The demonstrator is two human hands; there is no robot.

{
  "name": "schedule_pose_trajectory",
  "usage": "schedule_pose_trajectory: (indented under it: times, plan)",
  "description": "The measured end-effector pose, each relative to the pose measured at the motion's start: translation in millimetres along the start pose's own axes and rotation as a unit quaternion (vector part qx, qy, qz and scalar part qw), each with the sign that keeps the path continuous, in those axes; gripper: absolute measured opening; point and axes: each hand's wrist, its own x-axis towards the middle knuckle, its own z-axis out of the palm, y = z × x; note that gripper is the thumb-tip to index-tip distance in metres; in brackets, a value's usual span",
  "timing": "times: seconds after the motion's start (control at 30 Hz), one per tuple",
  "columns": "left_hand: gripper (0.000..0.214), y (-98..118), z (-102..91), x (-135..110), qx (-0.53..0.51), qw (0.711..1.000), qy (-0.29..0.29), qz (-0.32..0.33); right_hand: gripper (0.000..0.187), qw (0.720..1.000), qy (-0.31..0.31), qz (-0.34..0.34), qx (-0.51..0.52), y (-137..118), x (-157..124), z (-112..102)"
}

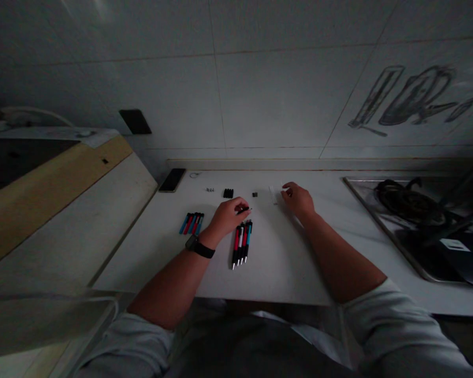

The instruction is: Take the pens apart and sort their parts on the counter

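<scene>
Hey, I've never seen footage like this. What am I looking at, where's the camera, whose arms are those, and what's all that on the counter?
There is no machine here. Both arms belong to one person, and the single picture comes from a camera worn on their head, looking forward and down.

The left hand, with a watch on its wrist, pinches a slim dark piece just above a row of pens. The right hand has its fingertips at some small white parts; whether it grips one is unclear.

On the white counter also lie a second bunch of pens, a small black part and a phone. A stove sits to the right. The light is dim.
</scene>
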Motion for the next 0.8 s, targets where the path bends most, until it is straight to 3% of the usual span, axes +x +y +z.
schedule_pose_trajectory:
  times: [0.17, 0.33, 0.6, 0.8]
  plan:
    - [0.009, 0.6, 0.1, 0.4, 0.004, 1.000, -0.001, 0.000, 0.029, 0.996, -0.022, -0.012, -0.086, -6.1, 3.5, 13.5]
    - [0.008, 2.1, -1.9, -0.5, 0.009, 1.000, 0.002, 0.011, 0.030, 0.992, -0.022, -0.034, -0.119, -3.6, 0.1, 9.0]
    - [0.008, 3.5, -4.3, -1.2, 0.033, 0.999, -0.004, 0.016, 0.032, 0.986, -0.054, -0.088, -0.130, -11.8, -10.7, 4.6]
    - [0.008, 4.9, -4.6, -1.3, 0.046, 0.999, -0.009, 0.017, 0.032, 0.983, -0.075, -0.092, -0.138, -11.8, -11.9, 5.1]
